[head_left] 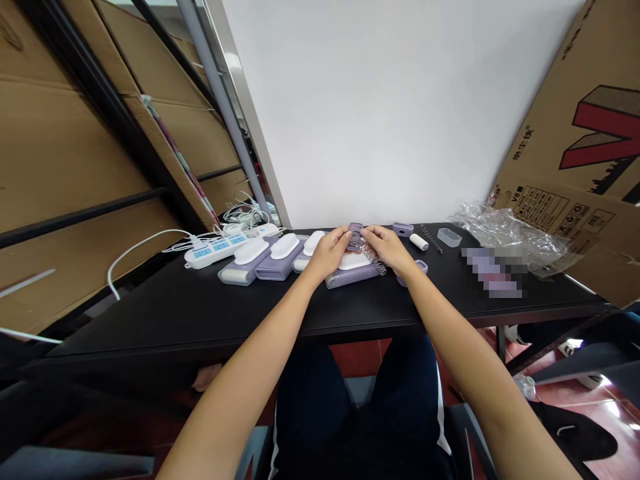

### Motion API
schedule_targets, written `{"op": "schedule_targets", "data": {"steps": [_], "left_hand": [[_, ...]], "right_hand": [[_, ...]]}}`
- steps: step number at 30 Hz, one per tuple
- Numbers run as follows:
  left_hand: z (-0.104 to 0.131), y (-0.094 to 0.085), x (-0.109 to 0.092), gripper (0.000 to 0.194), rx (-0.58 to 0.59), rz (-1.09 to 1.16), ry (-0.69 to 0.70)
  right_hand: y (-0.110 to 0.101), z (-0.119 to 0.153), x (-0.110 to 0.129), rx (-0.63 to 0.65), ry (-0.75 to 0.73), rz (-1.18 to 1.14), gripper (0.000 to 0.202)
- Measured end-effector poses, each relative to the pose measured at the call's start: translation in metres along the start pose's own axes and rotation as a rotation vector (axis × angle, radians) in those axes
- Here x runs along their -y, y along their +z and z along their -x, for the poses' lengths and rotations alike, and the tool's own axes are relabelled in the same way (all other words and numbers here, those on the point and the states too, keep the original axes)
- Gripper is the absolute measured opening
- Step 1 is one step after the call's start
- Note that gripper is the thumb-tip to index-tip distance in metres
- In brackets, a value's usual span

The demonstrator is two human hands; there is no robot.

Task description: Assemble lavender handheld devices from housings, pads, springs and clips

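Note:
Between the fingertips of my left hand (331, 252) and my right hand (389, 249) is a small purple plastic part (355, 231) with a round hole. A thin metal coil spring (374, 259) hangs down beside it, close to my right fingers; whether they also grip it is hard to tell. Both hands are closed in a pinch. Just below lies a purple case (353, 278) with a white bristly pad on top, partly covered by my hands. To the left sit similar purple cases (275, 268) with white oval pads. Another purple part (421, 267) is partly hidden by my right wrist.
On the black table (200, 307), a white power strip (216, 251) with cables stands left. Toward the right lie a white roller (419, 241), a second spring (433, 240), a clear plastic cover (449, 237) and crumpled plastic (520, 237). A cardboard box (575, 153) leans at the right.

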State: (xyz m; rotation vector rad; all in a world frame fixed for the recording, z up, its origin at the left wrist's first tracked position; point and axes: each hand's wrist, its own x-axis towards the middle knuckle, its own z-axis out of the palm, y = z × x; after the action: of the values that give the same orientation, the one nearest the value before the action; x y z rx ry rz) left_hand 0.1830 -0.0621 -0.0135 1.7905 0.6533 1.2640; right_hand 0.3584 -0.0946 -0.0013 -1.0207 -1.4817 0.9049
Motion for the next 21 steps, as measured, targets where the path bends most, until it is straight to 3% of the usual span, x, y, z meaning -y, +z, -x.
{"op": "schedule_targets", "data": {"steps": [5,21], "left_hand": [[-0.0022,-0.0009,0.0013,0.053,0.064,0.095,-0.054],[-0.0011,-0.0039,0.0002,0.049,0.086,0.119,-0.073]], "right_hand": [[-0.0005,0.0012,0.0004,0.004,0.052,-0.029,0.038],[-0.006,-0.0001,0.004,0.071,0.049,-0.006,0.038]]}}
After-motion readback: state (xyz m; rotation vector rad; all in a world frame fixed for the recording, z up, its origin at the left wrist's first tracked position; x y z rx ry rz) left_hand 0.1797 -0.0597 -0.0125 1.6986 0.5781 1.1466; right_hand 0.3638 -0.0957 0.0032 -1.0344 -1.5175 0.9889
